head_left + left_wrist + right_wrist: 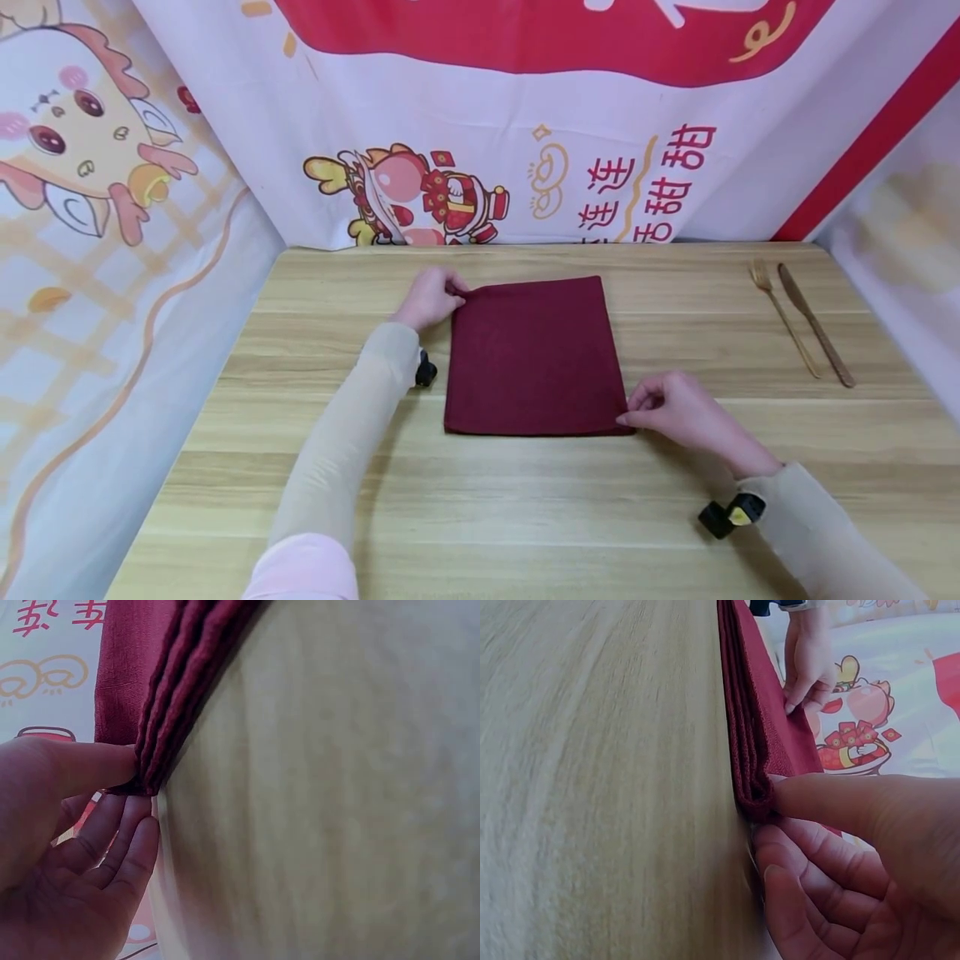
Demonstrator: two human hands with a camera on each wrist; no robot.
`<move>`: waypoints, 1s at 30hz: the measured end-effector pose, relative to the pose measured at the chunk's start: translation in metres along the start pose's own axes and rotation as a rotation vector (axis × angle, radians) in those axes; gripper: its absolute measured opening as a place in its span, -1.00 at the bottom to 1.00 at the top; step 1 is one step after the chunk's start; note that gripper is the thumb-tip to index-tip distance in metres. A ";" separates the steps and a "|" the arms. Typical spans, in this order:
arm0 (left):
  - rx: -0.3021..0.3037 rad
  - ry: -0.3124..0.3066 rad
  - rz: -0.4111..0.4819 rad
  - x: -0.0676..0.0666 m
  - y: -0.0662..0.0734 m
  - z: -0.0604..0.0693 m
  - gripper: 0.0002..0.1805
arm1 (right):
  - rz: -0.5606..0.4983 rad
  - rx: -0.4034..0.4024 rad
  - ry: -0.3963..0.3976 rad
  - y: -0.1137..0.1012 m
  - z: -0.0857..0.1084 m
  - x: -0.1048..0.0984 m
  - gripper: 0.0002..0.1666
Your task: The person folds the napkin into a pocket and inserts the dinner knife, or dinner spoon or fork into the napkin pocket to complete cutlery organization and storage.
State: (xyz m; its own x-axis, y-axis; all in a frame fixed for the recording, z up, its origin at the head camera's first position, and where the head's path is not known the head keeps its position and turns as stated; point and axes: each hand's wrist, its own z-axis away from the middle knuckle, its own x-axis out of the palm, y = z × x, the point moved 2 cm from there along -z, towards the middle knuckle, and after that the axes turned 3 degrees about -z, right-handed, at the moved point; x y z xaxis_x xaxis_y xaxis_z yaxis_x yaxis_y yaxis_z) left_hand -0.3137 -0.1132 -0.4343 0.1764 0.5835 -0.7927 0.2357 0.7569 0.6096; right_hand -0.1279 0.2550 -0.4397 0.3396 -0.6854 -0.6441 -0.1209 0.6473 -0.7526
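A dark red cloth napkin [534, 358], folded into a square of several layers, lies on the wooden table. At its far left corner my left hand [433, 298] pinches the cloth between thumb and fingers. My right hand [678, 410] pinches the near right corner. In the left wrist view the stacked edges of the napkin [169, 697] meet at the thumb of my left hand [82, 832]. The right wrist view has the thumb of my right hand [847, 847] over the layered corner of the napkin [746, 727], with fingers underneath.
A gold fork [783, 317] and a gold knife [816, 325] lie side by side at the table's right. Printed cloth [465, 117] hangs along the back edge, and more covers the left side [90, 275]. The wooden tabletop [525, 517] extends in front of the napkin.
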 end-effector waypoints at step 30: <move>0.058 -0.121 -0.007 -0.004 -0.003 0.021 -0.75 | -0.273 0.082 0.057 0.009 -0.001 -0.033 -0.83</move>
State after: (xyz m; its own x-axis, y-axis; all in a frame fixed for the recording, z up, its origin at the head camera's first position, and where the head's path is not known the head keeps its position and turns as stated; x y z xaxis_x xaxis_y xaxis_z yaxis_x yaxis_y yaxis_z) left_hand -0.2948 -0.1241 -0.4331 0.2873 0.5362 -0.7937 0.2915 0.7403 0.6057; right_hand -0.1407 0.2832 -0.4259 0.2959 -0.8540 -0.4280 0.0442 0.4598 -0.8869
